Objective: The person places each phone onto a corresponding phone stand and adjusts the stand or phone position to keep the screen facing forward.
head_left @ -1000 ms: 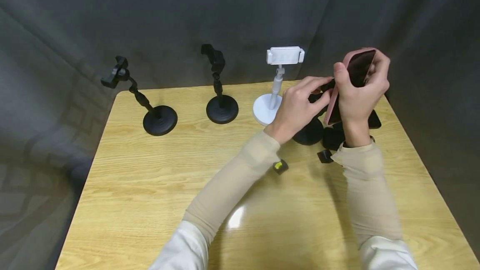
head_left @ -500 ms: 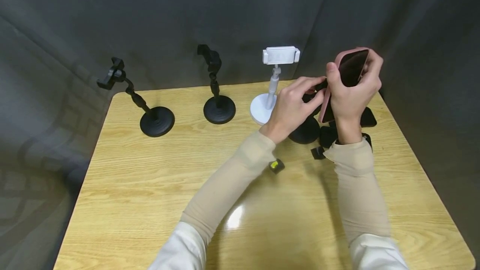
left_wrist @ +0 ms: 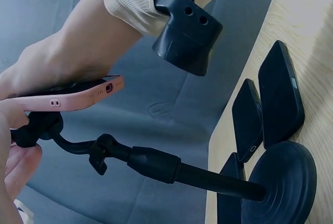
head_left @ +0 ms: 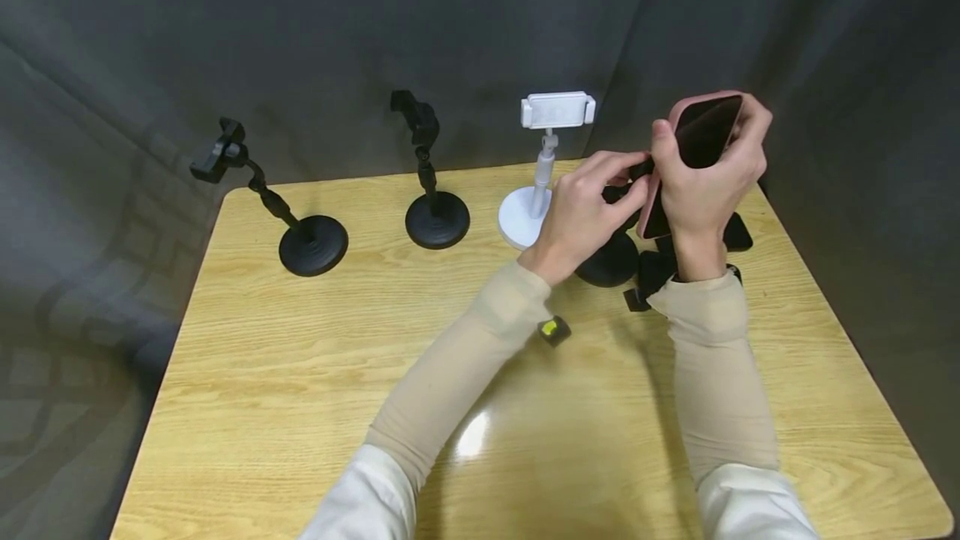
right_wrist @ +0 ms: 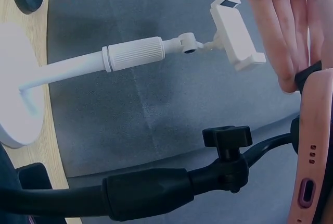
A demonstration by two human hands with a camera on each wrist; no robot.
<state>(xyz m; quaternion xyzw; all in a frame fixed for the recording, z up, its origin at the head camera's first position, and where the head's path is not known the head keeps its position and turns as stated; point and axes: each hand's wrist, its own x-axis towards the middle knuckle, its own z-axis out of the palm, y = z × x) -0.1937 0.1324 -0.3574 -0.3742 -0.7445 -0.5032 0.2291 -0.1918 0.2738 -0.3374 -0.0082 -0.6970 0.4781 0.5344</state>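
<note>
My right hand (head_left: 708, 186) grips a phone in a pink case (head_left: 707, 127), thumb on its left edge and fingers round the far side. The phone is tilted against the holder at the top of a black phone stand (left_wrist: 156, 164). My left hand (head_left: 581, 207) pinches the black clamp end (right_wrist: 307, 75) of that holder beside the phone's edge. Whether the clamp encloses the phone is hidden behind phone and fingers. The stand's round base (head_left: 609, 261) rests on the table, its neck bent towards the phone in the right wrist view.
Left of my hands stand a white phone stand (head_left: 542, 177) and two black ones, the middle (head_left: 437, 219) and the far left (head_left: 313, 244). Dark phones (left_wrist: 281, 94) lie around the held stand's base. A grey curtain (head_left: 300, 40) hangs behind the wooden table (head_left: 300, 373).
The head view has shifted slightly, so everything sits further left. The pink phone's lower edge has risen slightly; both hands keep their holds.
</note>
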